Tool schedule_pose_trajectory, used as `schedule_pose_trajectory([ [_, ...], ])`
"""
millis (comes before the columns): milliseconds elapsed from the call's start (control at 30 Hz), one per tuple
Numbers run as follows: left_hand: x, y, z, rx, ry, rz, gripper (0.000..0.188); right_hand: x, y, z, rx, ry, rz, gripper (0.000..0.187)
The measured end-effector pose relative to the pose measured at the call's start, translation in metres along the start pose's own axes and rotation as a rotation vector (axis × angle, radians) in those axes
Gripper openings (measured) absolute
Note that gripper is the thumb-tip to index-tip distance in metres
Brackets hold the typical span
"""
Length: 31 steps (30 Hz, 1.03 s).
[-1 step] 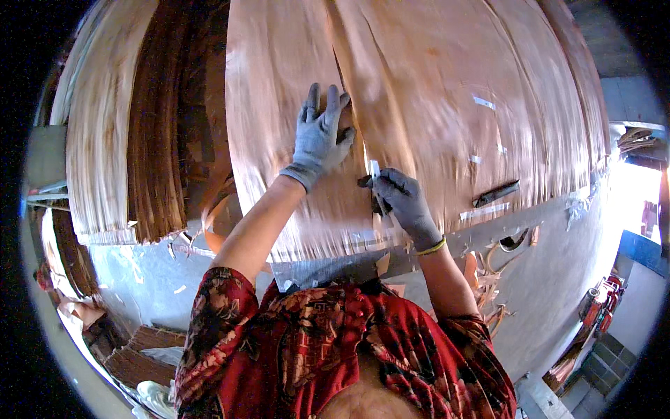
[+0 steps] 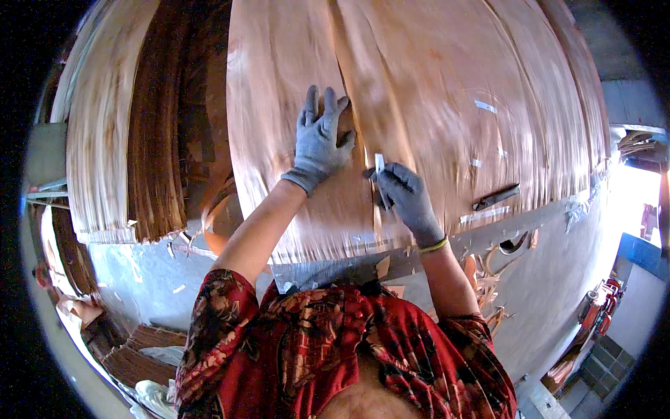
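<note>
A wide, wavy sheet of wood veneer spreads out in front of me, with a dark, narrow split running lengthwise through it. My left hand, in a grey glove, lies flat with fingers spread just left of that split. To the right of it, my gloved right hand is pinched on a short whitish strip of tape, held beside the split. Dark glove fingertips partly cover the strip's lower end. A slim black tool, its kind unclear, rests on the veneer to the right.
Small pale tape pieces stick to the veneer on the right. At the left stand stacked veneer sheets with a dark brown stack beside them. Veneer scraps litter the grey floor. Red machinery is at the far right.
My right hand has shifted slightly to the right with the tape strip. My left hand stays in nearly the same place on the veneer.
</note>
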State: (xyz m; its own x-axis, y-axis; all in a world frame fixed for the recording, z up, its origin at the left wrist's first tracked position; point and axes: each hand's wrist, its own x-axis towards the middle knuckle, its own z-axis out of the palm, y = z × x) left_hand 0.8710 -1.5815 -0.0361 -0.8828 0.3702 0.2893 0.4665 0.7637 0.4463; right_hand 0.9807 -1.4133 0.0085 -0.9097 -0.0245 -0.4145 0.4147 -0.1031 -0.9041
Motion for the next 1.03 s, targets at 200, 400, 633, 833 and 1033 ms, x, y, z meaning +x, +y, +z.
schedule_pose_trajectory([
  [200, 0.004, -0.004, 0.002, -0.09, 0.092, -0.081, 0.072, 0.047, -0.013, 0.004, -0.064, -0.001, -0.047, 0.012],
  [400, 0.024, -0.029, 0.0, 0.02, 0.03, 0.115, 0.077, 0.052, -0.02, 0.009, -0.023, -0.004, -0.003, 0.014],
  [633, 0.036, -0.035, -0.012, 0.04, -0.051, 0.288, 0.076, 0.065, -0.032, 0.002, -0.213, -0.009, -0.08, 0.015],
  [833, 0.038, -0.05, 0.003, -0.091, 0.074, 0.26, 0.078, 0.121, -0.056, 0.003, -1.053, -0.134, -0.37, 0.024],
  [1033, 0.034, -0.058, 0.016, -0.186, 0.099, 0.108, 0.083, 0.159, -0.075, 0.014, -1.293, -0.149, -0.161, 0.034],
])
